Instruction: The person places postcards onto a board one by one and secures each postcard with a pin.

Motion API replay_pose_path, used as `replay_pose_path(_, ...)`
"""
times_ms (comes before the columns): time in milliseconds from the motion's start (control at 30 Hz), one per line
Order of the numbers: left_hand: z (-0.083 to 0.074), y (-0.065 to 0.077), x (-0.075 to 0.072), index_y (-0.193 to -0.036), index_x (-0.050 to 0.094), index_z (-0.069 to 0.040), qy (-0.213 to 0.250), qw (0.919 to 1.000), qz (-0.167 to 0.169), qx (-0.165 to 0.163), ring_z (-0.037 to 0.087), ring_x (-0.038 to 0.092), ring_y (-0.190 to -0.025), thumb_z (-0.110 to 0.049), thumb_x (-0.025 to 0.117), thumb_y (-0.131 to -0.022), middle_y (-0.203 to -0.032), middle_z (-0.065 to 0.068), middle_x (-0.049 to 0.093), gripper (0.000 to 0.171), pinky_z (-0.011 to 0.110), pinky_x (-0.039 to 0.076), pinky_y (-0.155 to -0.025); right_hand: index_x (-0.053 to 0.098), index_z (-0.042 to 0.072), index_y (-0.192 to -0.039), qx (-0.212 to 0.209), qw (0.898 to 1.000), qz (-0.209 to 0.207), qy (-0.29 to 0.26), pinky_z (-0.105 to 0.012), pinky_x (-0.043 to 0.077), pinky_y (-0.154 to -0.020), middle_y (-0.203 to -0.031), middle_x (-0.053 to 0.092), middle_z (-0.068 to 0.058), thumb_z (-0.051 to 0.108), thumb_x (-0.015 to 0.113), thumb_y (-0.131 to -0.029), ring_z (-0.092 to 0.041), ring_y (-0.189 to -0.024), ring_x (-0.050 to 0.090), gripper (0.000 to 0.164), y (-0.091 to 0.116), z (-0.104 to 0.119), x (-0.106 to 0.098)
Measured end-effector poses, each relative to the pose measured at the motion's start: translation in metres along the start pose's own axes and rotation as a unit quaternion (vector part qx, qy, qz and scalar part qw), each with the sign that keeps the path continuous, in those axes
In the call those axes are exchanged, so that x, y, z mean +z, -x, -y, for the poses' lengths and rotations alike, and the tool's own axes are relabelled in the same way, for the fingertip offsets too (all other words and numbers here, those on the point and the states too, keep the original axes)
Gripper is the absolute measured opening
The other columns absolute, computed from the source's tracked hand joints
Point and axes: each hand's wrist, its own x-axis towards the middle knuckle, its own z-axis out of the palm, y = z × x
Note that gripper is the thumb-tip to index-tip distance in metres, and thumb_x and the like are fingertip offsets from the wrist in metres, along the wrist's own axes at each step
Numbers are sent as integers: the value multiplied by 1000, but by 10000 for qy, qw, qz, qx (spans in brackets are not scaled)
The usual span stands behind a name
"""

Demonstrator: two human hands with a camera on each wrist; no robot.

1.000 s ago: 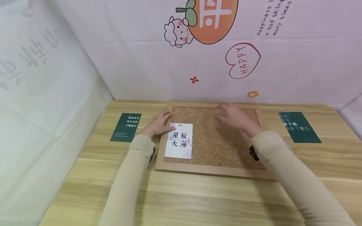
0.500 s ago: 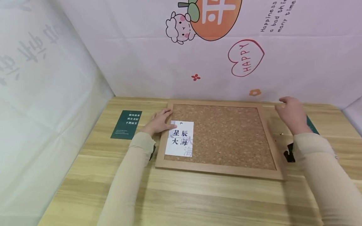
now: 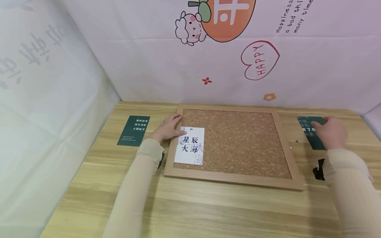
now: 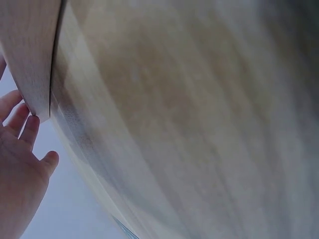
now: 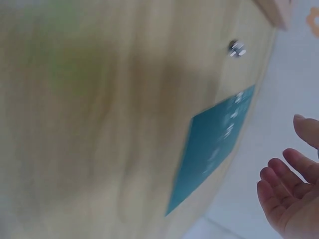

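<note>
A: Where is the left hand (image 3: 168,129)?

B: Left of centre in the head view, at the left side of a rectangular brown corkboard with a pale wooden frame (image 3: 238,145). Its 4 fingers (image 4: 31,130) are extended and slightly apart, tips against the wooden edge, and the thumb reaches over the frame onto the upper left of a white rectangular paper card with dark and lilac characters (image 3: 189,153). They rest there, not wrapped round anything that I can see.

A: And that card?

B: It lies upright on the left part of the cork, with a small round silver spot (image 3: 191,129) near its top.

A: What about the right hand (image 3: 333,132)?

B: At the right of the frame, covering part of a dark green rectangular card with white characters (image 3: 317,142). Its fingers are loosely bent and well apart from the thumb, gripping nothing. Contact with that card I cannot tell.

A: Anything near it?

B: 2 tiny shiny metal pieces (image 3: 297,141), between the corkboard and the right green card. At far left, another dark green card with white characters (image 3: 134,131) lies flat on the pale wood-grain table (image 3: 232,211).

A: Behind?

B: A white cloth wall (image 3: 148,72), with a red heart outline (image 3: 260,60) reading "HAPPY" at upper right.
</note>
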Motion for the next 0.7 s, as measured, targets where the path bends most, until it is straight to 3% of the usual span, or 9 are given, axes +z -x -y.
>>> replay_pose_path(467, 0, 0, 2, -154, 20, -11, 47, 10000, -19, -59, 35, 12, -149, -38, 64, -90, -162, 8, 12, 82, 54, 15, -120, 35, -28, -127, 578, 9974, 281, 334, -63, 44, -86, -124, 38, -50, 45, 43, -98, -61, -111, 42, 80, 19, -26, 0)
replay_pose_path(700, -1, 1, 1, -154, 20, -11, 75, 9999, -25, -76, 34, 12, -149, -38, 64, -90, -162, 8, 12, 82, 53, 16, -120, 35, -29, -126, 836, 9936, 276, 707, -59, 48, -76, -120, 39, -50, 55, 42, -95, -61, -104, 46, 90, 19, -34, 3)
